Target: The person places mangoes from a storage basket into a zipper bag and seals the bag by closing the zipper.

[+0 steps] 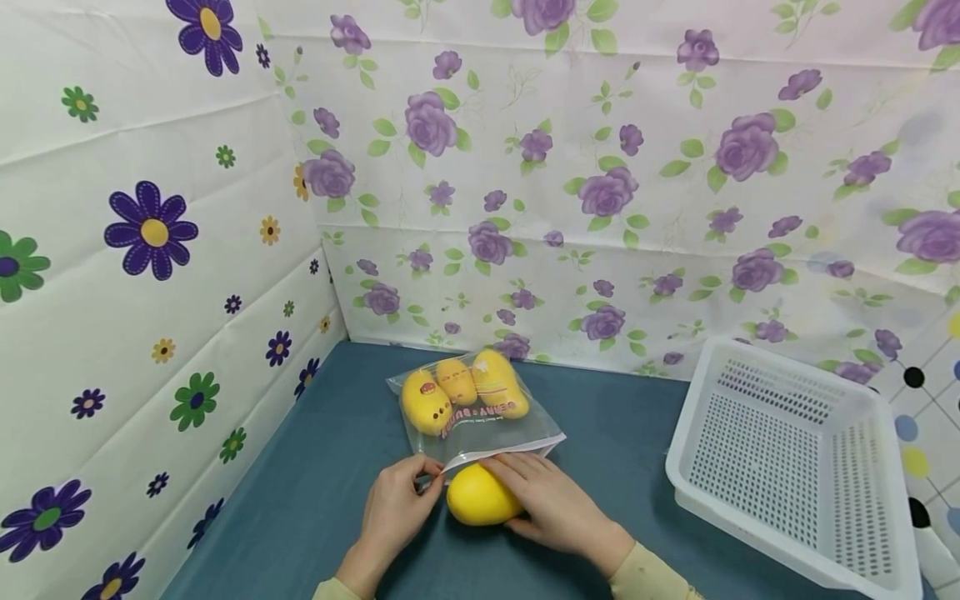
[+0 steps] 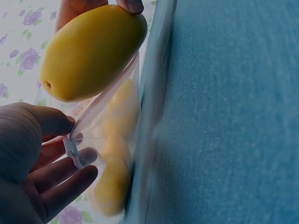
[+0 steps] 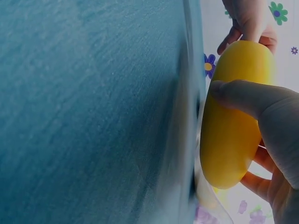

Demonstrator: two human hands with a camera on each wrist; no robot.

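A clear zip bag (image 1: 480, 425) lies on the blue table (image 1: 315, 492) with three yellow mangoes (image 1: 461, 392) inside. Its open mouth faces me. My left hand (image 1: 397, 508) pinches the bag's mouth edge (image 2: 74, 147) between thumb and fingers. My right hand (image 1: 551, 504) grips a loose yellow mango (image 1: 480, 496) at the bag's mouth. In the left wrist view that mango (image 2: 88, 51) sits just above the bag's zip strip. In the right wrist view my thumb and fingers curl round the mango (image 3: 231, 121).
A white perforated plastic basket (image 1: 795, 467) stands on the table at the right. Floral sheets wall in the table at the left (image 1: 150, 275) and the back (image 1: 600, 192).
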